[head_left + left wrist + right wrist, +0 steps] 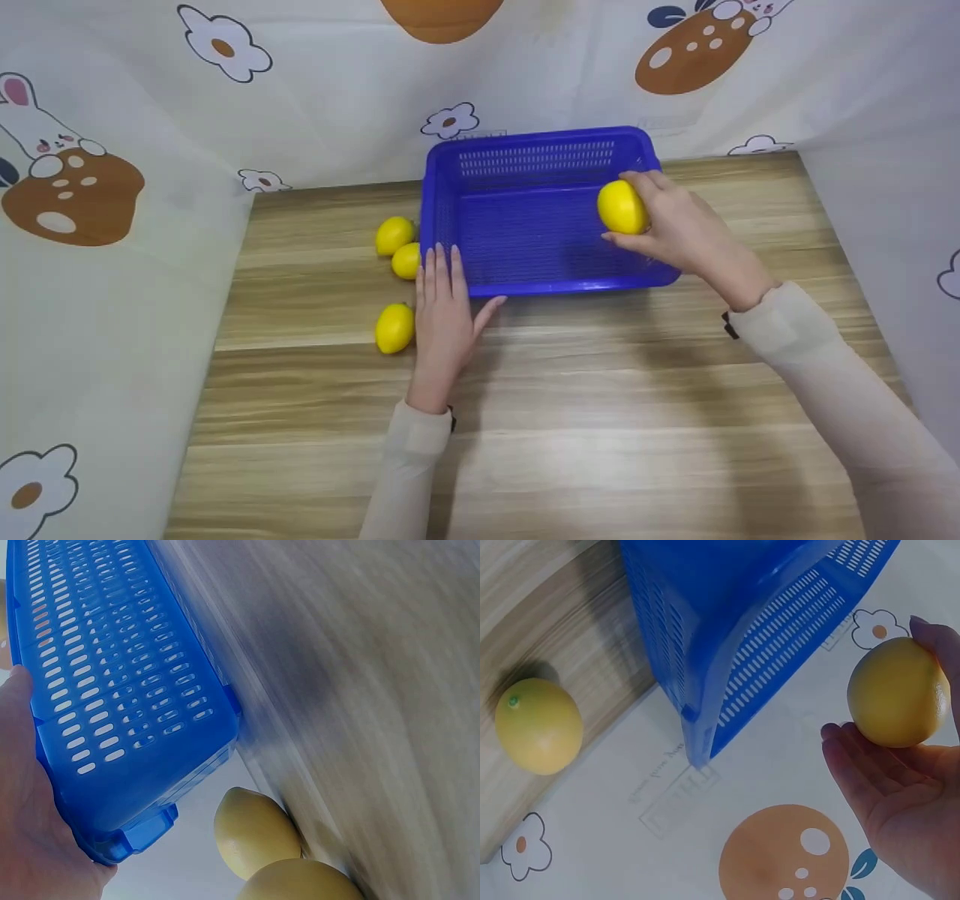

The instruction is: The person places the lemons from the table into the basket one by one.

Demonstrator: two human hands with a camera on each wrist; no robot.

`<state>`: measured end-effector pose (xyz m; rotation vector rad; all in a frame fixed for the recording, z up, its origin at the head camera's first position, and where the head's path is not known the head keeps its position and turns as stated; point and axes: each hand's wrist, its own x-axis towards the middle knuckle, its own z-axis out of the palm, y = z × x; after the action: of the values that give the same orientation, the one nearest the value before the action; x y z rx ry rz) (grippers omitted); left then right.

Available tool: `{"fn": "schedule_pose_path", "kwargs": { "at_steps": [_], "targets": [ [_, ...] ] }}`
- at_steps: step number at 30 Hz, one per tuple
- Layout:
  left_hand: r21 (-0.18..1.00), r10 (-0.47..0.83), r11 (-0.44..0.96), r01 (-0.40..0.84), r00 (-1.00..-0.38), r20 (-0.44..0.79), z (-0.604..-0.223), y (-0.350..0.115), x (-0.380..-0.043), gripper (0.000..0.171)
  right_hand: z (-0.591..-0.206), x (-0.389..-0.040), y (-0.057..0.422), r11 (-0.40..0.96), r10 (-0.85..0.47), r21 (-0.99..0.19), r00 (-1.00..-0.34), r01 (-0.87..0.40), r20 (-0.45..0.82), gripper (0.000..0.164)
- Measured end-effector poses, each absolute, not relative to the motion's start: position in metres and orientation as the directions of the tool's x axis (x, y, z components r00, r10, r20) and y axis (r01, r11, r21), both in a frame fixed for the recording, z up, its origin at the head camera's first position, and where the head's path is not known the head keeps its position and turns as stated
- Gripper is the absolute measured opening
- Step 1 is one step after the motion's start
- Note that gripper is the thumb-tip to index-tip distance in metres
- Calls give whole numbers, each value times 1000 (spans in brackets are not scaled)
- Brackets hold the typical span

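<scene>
My left hand (pixel 444 315) rests on the near left corner of a blue plastic basket (pixel 555 288), its fingers straight over the rim and its thumb spread along the near side. Over the basket's right side, my right hand (pixel 679 225) holds a yellow lemon (pixel 622 208) between thumb and fingers. That lemon (pixel 897 692) shows well above the rim in the right wrist view. Left of the basket lie three more: a back lemon (pixel 394 236), a second lemon (pixel 406 261) against it, and a nearer lemon (pixel 394 328) beside my left hand.
In the right wrist view another lemon (pixel 538 726) lies on the table beside the basket; my right hand hides it in the head view. The wood-grain table (pixel 570 420) is bounded at the back and sides by a printed cloth (pixel 337 97).
</scene>
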<state>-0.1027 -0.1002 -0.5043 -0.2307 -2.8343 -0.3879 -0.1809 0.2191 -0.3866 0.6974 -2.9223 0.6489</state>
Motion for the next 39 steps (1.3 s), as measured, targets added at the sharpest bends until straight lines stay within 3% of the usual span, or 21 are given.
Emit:
{"fn": "schedule_pose_path", "kwargs": {
  "at_steps": [13, 32, 39],
  "targets": [
    [237, 122, 952, 194, -950, 287, -503, -100, -103, 98, -371, -190, 214, 831, -424, -375, -904, -412, 55, 83],
    [259, 116, 947, 188, -956, 269, -504, -100, -103, 99, -373, -202, 203, 808, -461, -381, -885, -450, 68, 78],
    [260, 119, 947, 190, -957, 265, -504, -100, -103, 100, -374, -203, 205, 817, -457, -375, -888, -437, 39, 86]
  ]
}}
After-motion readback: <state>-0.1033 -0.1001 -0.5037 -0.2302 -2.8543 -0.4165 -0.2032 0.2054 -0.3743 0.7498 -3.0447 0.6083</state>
